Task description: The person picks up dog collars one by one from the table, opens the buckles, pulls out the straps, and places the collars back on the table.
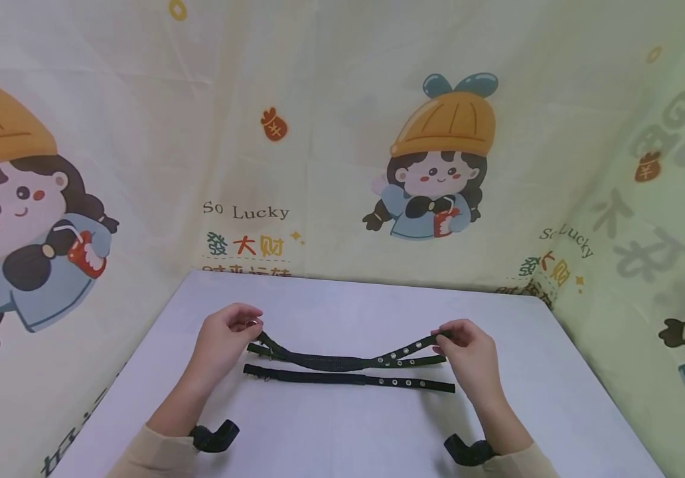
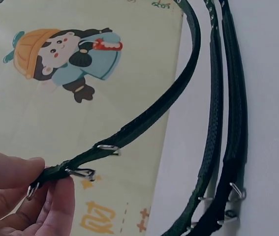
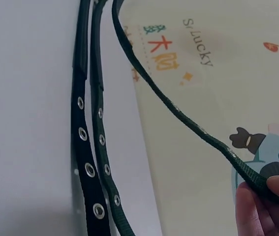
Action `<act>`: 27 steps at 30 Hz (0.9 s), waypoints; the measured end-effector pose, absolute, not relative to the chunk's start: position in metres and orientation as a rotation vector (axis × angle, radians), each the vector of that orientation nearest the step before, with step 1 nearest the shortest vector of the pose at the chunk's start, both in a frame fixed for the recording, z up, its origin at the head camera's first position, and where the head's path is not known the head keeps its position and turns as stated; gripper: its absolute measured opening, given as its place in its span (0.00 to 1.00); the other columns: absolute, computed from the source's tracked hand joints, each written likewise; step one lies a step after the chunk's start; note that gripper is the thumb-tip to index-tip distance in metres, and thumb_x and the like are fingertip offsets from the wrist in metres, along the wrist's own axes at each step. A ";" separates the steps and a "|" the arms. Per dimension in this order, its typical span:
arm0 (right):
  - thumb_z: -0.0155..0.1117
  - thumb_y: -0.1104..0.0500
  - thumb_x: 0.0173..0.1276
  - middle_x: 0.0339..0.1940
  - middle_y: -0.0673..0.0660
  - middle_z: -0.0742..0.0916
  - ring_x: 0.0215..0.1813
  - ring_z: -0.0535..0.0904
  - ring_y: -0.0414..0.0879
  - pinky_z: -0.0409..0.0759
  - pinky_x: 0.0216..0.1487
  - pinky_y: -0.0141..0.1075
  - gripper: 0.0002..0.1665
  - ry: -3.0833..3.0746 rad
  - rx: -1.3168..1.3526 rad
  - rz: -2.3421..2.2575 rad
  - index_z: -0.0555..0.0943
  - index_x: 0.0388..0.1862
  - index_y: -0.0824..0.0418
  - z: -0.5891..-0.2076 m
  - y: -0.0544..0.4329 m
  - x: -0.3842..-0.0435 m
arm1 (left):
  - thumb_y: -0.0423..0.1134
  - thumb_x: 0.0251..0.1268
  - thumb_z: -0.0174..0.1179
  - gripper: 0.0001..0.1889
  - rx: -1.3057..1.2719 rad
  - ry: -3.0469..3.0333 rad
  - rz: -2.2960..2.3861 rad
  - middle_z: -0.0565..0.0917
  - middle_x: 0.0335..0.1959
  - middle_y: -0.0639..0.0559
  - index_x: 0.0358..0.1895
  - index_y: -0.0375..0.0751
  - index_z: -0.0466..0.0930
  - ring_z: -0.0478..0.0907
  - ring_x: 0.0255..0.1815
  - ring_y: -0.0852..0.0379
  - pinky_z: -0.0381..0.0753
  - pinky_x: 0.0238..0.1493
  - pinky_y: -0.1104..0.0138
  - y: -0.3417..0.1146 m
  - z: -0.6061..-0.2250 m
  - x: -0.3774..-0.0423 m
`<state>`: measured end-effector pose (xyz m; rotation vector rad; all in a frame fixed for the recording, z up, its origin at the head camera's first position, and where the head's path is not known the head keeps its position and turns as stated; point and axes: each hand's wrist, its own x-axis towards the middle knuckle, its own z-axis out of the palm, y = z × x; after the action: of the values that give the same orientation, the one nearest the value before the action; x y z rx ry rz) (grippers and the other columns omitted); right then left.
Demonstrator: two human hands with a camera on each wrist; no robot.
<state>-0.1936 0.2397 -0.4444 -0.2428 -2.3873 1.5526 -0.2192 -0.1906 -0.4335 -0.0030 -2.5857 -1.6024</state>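
A dark green pet collar (image 1: 411, 349) hangs in a shallow curve between the two hands. At its buckle end, the left hand (image 1: 223, 335) pinches the strap between thumb and fingers; metal loops (image 2: 108, 148) show beside the grip in the left wrist view. The right hand (image 1: 470, 352) pinches the opposite end, past the eyelets. Just behind and partly covered by the sagging middle lies a second dark green collar (image 1: 429, 361). Nearest the person, a third, blackish collar (image 1: 330, 378) lies straight, with metal eyelets (image 3: 90, 170) towards its right end.
Everything lies on a white tabletop (image 1: 342, 438). Pale printed cloth (image 1: 330, 166) with cartoon figures hangs behind it and at both sides. Each wrist carries a black camera mount, one on the left (image 1: 217, 436) and one on the right (image 1: 468, 451).
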 end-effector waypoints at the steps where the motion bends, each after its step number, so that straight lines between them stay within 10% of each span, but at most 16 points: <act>1: 0.68 0.67 0.75 0.51 0.64 0.93 0.43 0.92 0.42 0.89 0.46 0.28 0.09 -2.399 -0.253 1.543 0.84 0.52 0.65 -0.444 0.242 -0.192 | 0.35 0.76 0.67 0.12 -0.002 -2.590 -1.613 0.90 0.51 0.43 0.58 0.42 0.86 0.88 0.51 0.52 0.84 0.48 0.76 -0.193 -0.434 -0.218; 27: 0.66 0.78 0.65 0.38 0.60 0.92 0.39 0.88 0.49 0.91 0.38 0.38 0.17 -2.756 -0.269 1.640 0.81 0.53 0.74 -0.455 0.276 -0.166 | 0.27 0.65 0.72 0.16 0.011 -2.792 -1.834 0.88 0.40 0.45 0.55 0.29 0.84 0.85 0.40 0.54 0.90 0.42 0.65 -0.220 -0.461 -0.197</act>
<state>-0.1660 0.2762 -0.4548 -0.2693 -2.7558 1.6395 -0.1973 -0.2199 -0.4611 0.0109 -2.7921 -1.8341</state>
